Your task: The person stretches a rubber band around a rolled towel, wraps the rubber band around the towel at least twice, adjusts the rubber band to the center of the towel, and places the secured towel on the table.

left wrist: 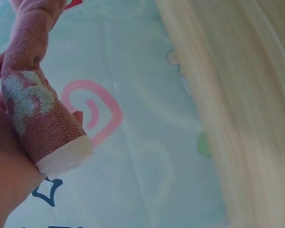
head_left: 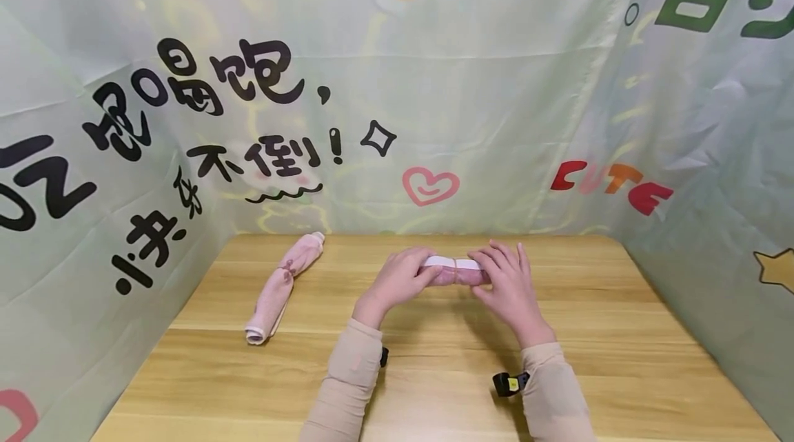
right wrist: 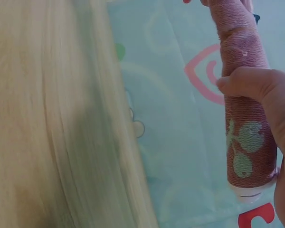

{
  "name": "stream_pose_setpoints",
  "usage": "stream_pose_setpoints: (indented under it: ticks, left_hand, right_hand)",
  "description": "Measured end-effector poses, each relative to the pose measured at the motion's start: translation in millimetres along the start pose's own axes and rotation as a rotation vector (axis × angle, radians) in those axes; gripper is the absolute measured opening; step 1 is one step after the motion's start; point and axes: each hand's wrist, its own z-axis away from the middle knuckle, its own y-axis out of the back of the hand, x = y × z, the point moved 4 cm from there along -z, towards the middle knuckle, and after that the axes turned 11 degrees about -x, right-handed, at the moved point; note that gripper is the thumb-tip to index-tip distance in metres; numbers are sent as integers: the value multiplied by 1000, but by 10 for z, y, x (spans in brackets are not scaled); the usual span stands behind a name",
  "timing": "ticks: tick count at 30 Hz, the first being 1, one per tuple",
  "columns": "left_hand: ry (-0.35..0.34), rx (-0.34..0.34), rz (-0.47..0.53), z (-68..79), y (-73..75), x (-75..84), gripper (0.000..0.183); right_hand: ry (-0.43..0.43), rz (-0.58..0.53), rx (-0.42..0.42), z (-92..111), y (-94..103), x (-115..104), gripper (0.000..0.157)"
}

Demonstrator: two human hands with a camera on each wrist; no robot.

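Both hands hold a rolled pink towel (head_left: 457,275) level above the table, with a thin band round its middle and a white edge strip along it. The left hand (head_left: 402,278) grips one end, the right hand (head_left: 510,285) the other. In the left wrist view, the towel's white-edged end (left wrist: 66,154) pokes out past the left palm, near a pale pattern. The right wrist view has the right thumb (right wrist: 247,81) lying across the roll (right wrist: 249,109), above a pale cherry-like print. A second rolled pink towel (head_left: 271,300), cinched at its middle, lies on the table to the left.
The wooden table (head_left: 620,359) is enclosed by printed cloth walls (head_left: 496,118) at the back and both sides. A black wrist camera (head_left: 510,384) sits by the right cuff, and part of another (head_left: 384,357) shows at the left cuff.
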Motion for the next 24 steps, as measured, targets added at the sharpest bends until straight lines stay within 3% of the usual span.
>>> stream_pose_setpoints:
  ticks: [10, 17, 24]
  left_hand:
    - [-13, 4, -219, 140, 10, 12, 63]
    - [12, 49, -381, 262, -16, -25, 58]
    - [-9, 130, -424, 356, 40, -30, 52]
  right_hand:
    - [55, 45, 32, -36, 35, -89, 51]
    - [106, 66, 27, -54, 4, -150, 51]
    - [132, 69, 40, -70, -28, -210, 53]
